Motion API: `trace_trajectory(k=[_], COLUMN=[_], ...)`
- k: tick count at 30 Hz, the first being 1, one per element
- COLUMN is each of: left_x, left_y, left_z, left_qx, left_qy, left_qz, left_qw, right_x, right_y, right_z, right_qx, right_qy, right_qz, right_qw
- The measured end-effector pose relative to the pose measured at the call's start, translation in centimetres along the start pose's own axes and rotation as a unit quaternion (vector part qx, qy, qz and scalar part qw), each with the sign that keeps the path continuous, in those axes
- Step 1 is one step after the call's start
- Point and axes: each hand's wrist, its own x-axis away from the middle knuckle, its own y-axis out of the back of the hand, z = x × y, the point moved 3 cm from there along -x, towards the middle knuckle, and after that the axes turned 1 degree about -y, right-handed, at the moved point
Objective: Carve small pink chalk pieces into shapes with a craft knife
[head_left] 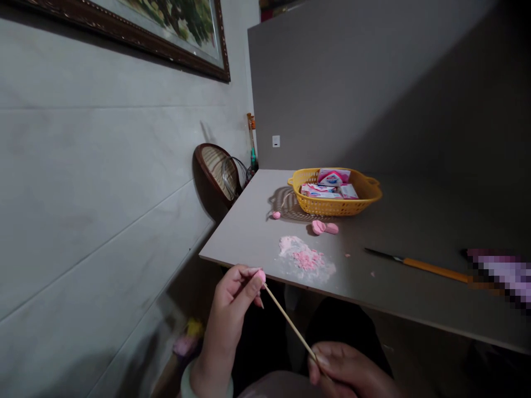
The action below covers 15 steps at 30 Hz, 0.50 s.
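Between the thumb and fingers of my left hand is a small pink soap ball, held just off the table's front edge. A thin wooden skewer runs from the ball down to my right hand, which grips its lower part. The skewer's upper end meets the ball; whether it goes inside, I cannot tell. Pink soap shavings and pale powder lie on the table beyond my left hand. Behind them are carved pink soap pieces and a small pink lump.
A yellow basket with several pink-and-white packets stands at the back of the table. A knife with an orange handle lies to the right. A wall with a framed picture rises at the left.
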Motion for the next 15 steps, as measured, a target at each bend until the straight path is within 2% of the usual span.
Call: trace_trajectory(k=[1,3,5,6,8,10,11,12,13,15], left_x=[-0.1,-0.2,-0.4,-0.4,-0.5,-0.7,-0.8,-0.9,-1.0,-1.1], left_y=[0.0,-0.1,-0.2,-0.3,-0.5,-0.9,-1.1,-1.4,-1.6,-2.0], left_z=[0.1,0.4,0.8,1.0,1.3,1.5,1.6,1.6,1.6,1.3], left_qx=[0.003,0.015,0.029,0.034,0.043,0.054,0.062,0.07,0.079,0.093], left_qy=[0.006,0.025,0.04,0.045,0.055,0.069,0.077,0.083,0.086,0.084], left_qz=[-0.006,-0.021,-0.031,-0.035,-0.041,-0.049,-0.054,-0.058,-0.062,-0.056], left_qw=[1.0,0.999,0.998,0.998,0.997,0.995,0.994,0.992,0.991,0.991], right_x=[-0.2,-0.4,-0.2,0.0,0.7,1.6,1.9,2.2,2.3,2.0], right_y=[0.0,0.3,0.8,0.9,1.1,1.0,0.9,0.9,0.9,1.0], right_z=[-0.1,-0.3,-0.4,-0.4,0.0,0.6,1.0,1.3,1.7,2.0], right_qx=[-0.011,0.035,0.16,0.237,0.378,0.474,0.497,0.501,0.485,0.388], right_qy=[0.009,0.06,0.124,0.154,0.201,0.233,0.241,0.241,0.234,0.198], right_qz=[-0.015,-0.098,-0.206,-0.258,-0.343,-0.402,-0.421,-0.427,-0.418,-0.361], right_qw=[1.0,0.993,0.957,0.924,0.836,0.748,0.72,0.713,0.731,0.825])
